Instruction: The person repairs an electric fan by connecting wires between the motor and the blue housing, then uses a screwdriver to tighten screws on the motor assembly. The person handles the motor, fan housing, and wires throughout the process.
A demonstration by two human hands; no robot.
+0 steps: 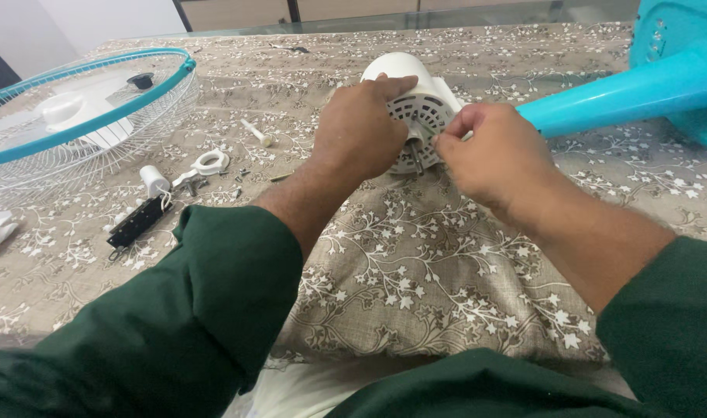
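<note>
Fan motor (423, 108) between both hands

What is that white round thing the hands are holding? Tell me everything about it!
The white round thing looks like a fan motor housing of smooth plastic. It lies on its side on the flowered cloth, its slotted, vented face turned toward the camera with a short metal shaft sticking out of the middle. Its far side joins a turquoise stand tube. The left hand cups its top and left side; the right hand pinches at the face near the shaft.
</note>
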